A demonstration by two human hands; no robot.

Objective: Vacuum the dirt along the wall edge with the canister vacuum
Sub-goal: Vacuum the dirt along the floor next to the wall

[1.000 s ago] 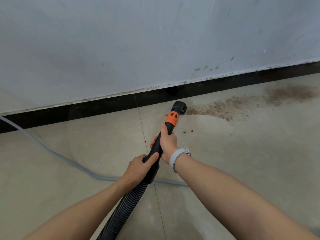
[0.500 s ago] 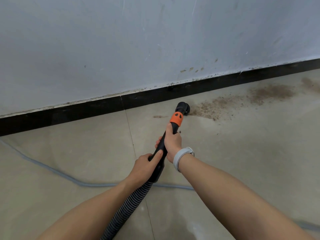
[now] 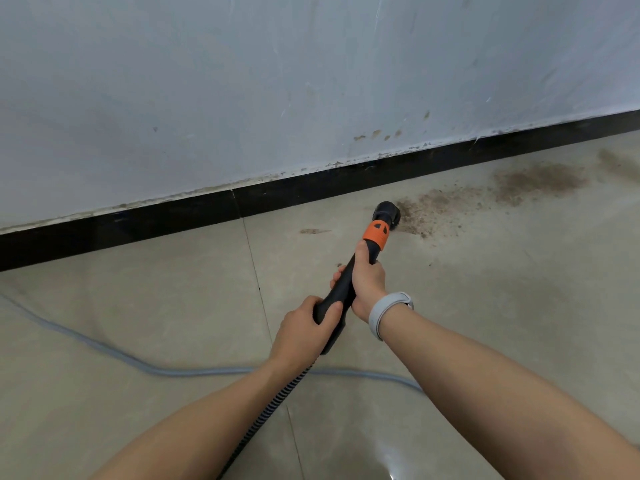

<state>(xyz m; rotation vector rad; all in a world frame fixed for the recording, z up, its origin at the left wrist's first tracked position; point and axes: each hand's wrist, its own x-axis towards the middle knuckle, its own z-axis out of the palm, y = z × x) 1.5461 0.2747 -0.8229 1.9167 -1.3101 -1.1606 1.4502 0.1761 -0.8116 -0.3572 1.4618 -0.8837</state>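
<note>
A black vacuum wand with an orange collar (image 3: 376,234) ends in a round black nozzle (image 3: 387,211) that touches the floor at the left end of a brown dirt patch (image 3: 485,199). The dirt stretches to the right along the black baseboard (image 3: 311,188). My right hand (image 3: 367,282), with a grey wristband, grips the wand just below the orange collar. My left hand (image 3: 306,329) grips the wand's rear end, where the ribbed black hose (image 3: 273,407) runs down between my arms. A small smear of dirt (image 3: 313,231) lies left of the nozzle.
A grey cable (image 3: 166,370) snakes across the beige floor tiles from the left, passing under my arms. The scuffed pale wall (image 3: 311,81) rises above the baseboard. The canister itself is out of view.
The nozzle has moved right along the floor into the left edge of the dirt patch, and the specks that lay near it are gone. Both hands keep their grip.
</note>
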